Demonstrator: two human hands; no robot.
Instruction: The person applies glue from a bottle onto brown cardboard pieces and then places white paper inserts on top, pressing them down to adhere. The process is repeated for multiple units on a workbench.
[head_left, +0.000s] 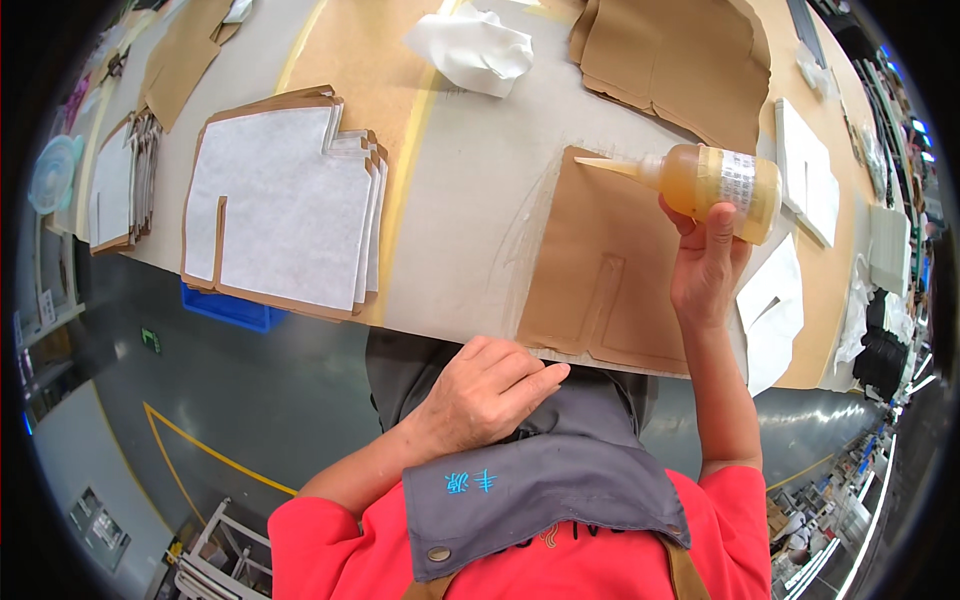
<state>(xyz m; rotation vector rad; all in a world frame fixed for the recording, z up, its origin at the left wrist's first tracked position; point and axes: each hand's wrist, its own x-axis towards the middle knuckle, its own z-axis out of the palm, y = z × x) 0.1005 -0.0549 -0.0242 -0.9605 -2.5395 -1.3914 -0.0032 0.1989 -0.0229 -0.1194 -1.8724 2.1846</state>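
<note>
At the far left of the desk [455, 220], a small stack of white-faced pieces [112, 190] sits near the edge, with brown sheets [180, 65] just beyond it. Next comes a larger white-faced stack [285, 190], brown showing along its edges and in a narrow slot; a blue bin [235, 308] shows below the desk edge. The left forearm slants up from the lower left, and the left hand [488, 392] hangs in front of the apron [540, 490], close to the desk's near edge, back upward, fingers loosely curled, thumb pointing right; its palm is hidden, so I cannot tell whether that grip holds anything. Farther back lies crumpled white paper [470, 50]. Right of centre, a brown piece [570, 255] lies flat at the near edge. The right forearm rises almost straight up to the right hand [705, 240], its grip closed around an amber bottle [690, 178], thumb along the near side. The bottle is tilted nearly level above the desk, its nozzle [615, 167] pointing left at the brown piece's far left corner; contact is unclear. White cut pieces [780, 320] lie rightmost.
</note>
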